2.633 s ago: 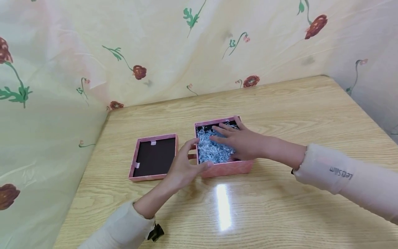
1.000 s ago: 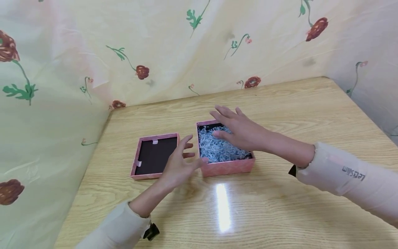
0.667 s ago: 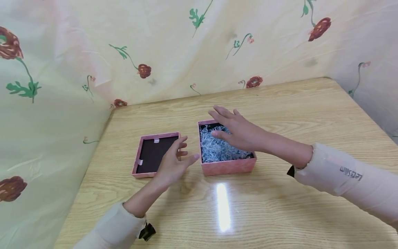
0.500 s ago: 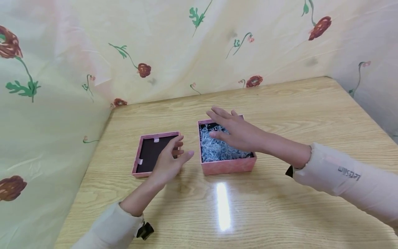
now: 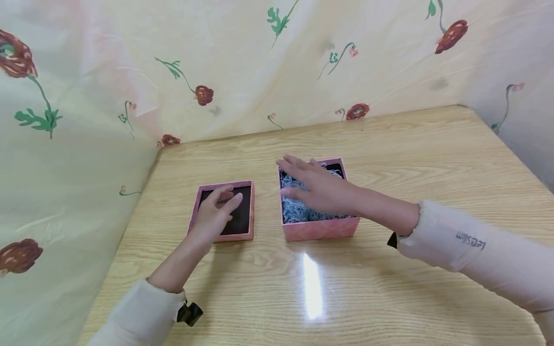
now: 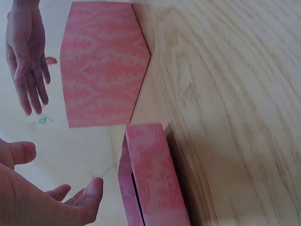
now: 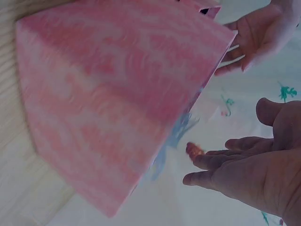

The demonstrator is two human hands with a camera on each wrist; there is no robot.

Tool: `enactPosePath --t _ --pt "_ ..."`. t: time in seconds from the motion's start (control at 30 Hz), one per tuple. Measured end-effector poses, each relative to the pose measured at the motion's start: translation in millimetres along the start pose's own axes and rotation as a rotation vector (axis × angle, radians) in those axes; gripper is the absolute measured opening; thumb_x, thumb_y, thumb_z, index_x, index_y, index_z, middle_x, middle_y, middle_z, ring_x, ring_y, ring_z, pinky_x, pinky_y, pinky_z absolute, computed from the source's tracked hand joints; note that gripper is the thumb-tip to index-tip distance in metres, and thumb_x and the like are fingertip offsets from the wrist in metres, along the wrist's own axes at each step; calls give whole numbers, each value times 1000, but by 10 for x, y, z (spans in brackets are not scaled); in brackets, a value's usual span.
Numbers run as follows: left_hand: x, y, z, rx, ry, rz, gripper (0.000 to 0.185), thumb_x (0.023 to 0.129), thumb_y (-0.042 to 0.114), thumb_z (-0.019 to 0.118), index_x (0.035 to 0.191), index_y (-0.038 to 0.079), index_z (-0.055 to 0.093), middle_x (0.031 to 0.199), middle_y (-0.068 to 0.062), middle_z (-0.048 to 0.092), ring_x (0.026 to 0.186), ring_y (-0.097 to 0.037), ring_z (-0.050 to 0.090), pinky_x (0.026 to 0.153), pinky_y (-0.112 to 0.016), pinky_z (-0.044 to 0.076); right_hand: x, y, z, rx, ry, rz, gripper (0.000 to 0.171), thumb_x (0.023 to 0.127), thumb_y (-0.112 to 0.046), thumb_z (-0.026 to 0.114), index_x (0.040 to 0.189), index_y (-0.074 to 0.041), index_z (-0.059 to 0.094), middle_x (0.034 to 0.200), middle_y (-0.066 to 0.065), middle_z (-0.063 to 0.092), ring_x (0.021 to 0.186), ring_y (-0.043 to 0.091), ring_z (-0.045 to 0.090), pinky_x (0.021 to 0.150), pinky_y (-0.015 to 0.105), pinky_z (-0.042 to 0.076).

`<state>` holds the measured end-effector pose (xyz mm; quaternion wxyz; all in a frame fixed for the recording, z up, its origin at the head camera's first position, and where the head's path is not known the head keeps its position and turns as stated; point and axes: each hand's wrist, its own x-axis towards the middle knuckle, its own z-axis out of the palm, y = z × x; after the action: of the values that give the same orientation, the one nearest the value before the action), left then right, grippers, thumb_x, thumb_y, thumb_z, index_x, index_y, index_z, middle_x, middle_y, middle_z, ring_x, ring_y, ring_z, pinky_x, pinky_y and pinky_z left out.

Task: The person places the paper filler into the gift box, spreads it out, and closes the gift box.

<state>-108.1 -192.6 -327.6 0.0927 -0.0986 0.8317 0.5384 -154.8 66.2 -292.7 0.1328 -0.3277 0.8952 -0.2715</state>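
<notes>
A pink patterned box stands on the table, filled with blue shredded paper. Over it hovers my right hand, fingers extended and holding nothing; the right wrist view has this hand apart from the box wall, where shreds stick up past the rim. To the left lies the box's pink lid, dark inside facing up. My left hand is above the lid with loosely bent fingers and nothing in them. In the left wrist view, those fingers are beside the lid's wall.
The wood-grain table extends around both pieces, with a bright light reflection in front of the box. A pale floral sheet hangs behind the table and along its sides.
Earlier my left hand was at the box's left side and my right hand pressed on the shredded paper. The right has since lifted off; the left has moved left over the lid.
</notes>
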Motion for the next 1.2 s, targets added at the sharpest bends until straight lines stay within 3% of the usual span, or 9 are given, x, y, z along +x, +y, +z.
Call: enactPosePath --t 0.13,0.3,0.53,0.7,0.87,1.0,1.2 --pt "23 -23 -114 -4 25 -7 53 99 39 53 142 9 43 140 -12 44 126 -28 48 99 -43 45 49 -103 99 48 -3 -44 67 101 -45 43 156 -21 13 161 3 9 146 35 7 116 52 6" --pt "67 -73 -294 31 73 -38 53 99 43 50 139 8 45 137 -12 46 127 -28 45 101 -43 43 121 -250 220 157 52 -99 64 101 -40 45 155 -17 19 159 0 17 146 21 13 118 41 12" --pt "88 -147 -510 126 120 -104 59 99 51 43 143 12 42 139 -14 44 108 -36 52 90 -44 46 180 -405 336 242 87 -117 57 102 -36 45 152 -14 28 155 0 29 142 13 25 115 38 23" --pt "104 -211 -643 182 124 -107 68 98 57 39 146 10 37 148 -15 36 127 -35 40 104 -50 35 215 -475 424 280 76 -116 58 102 -37 46 151 -12 29 154 1 32 142 13 27 114 35 25" --pt "119 -266 -764 225 78 -145 79 95 65 31 150 9 28 154 -18 27 140 -40 23 110 -58 23 265 -547 523 261 83 -150 58 101 -34 50 151 -12 30 151 3 36 140 16 31 112 36 28" --pt "125 -295 -830 265 30 -178 84 95 67 27 152 5 21 155 -22 21 140 -43 21 110 -60 22 283 -624 586 293 61 -141 62 100 -32 53 152 -13 25 154 3 29 142 16 24 114 38 25" --pt "134 -337 -873 345 -32 -199 88 95 67 25 152 0 16 153 -28 22 135 -47 29 107 -59 29 289 -747 683 419 -26 -35 74 98 -34 55 155 -15 13 159 8 14 146 19 11 116 43 19"
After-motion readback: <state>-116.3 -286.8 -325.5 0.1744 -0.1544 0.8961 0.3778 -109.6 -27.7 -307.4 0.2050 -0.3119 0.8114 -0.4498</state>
